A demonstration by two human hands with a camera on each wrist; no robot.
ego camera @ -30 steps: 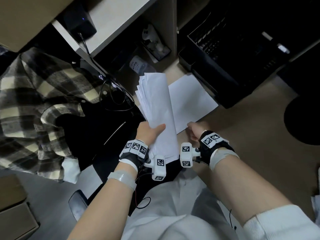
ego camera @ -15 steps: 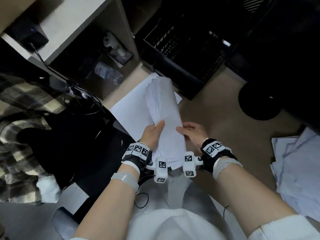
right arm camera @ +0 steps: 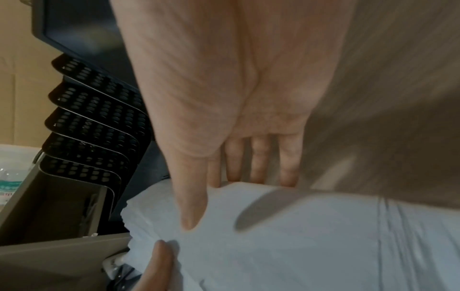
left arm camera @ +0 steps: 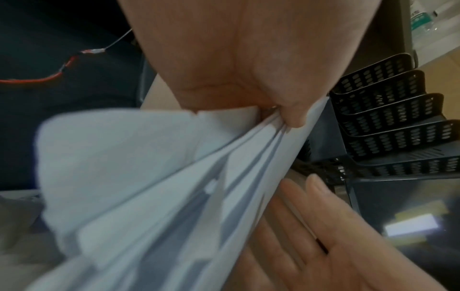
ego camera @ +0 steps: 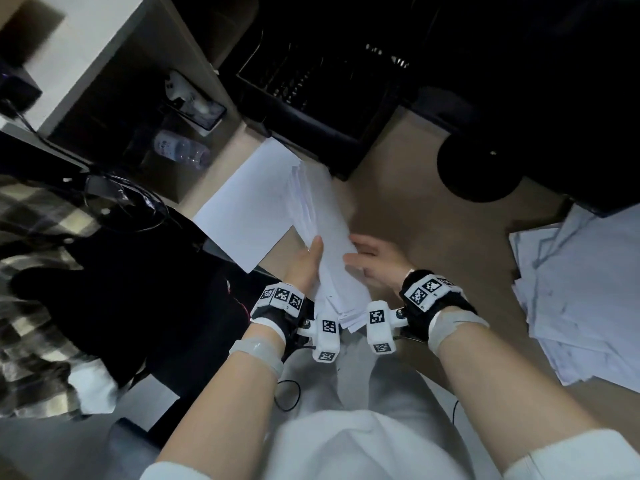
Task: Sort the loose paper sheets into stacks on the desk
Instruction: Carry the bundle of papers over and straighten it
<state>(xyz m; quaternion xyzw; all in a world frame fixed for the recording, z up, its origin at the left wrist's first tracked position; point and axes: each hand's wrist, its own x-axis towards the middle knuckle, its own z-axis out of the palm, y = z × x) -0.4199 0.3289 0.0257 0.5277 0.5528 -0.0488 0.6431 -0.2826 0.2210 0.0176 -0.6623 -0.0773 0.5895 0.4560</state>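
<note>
A bundle of white paper sheets (ego camera: 329, 244) is held tilted above the desk (ego camera: 433, 237). My left hand (ego camera: 304, 268) grips its left side with the thumb on top; the left wrist view shows the thumb (left arm camera: 291, 110) pinching the fanned sheets (left arm camera: 161, 187). To the bundle's right, my right hand (ego camera: 374, 265) has its fingers straight. Its thumb (right arm camera: 191, 206) lies on the top sheet (right arm camera: 298, 236), and its fingers pass beyond the far edge. A flat white stack (ego camera: 249, 209) lies on the desk at the left. A loose, untidy pile of sheets (ego camera: 581, 296) lies at the right.
A black perforated file tray (ego camera: 311, 98) stands just behind the flat stack. A round black object (ego camera: 481, 168) sits at the back right. A water bottle (ego camera: 180, 152) lies in a shelf compartment at the left. A plaid garment (ego camera: 31, 271) hangs at the far left.
The view has swung right and the loose pile has come into sight. My right hand came off the flat sheet to the bundle's right edge. The left hand has kept hold.
</note>
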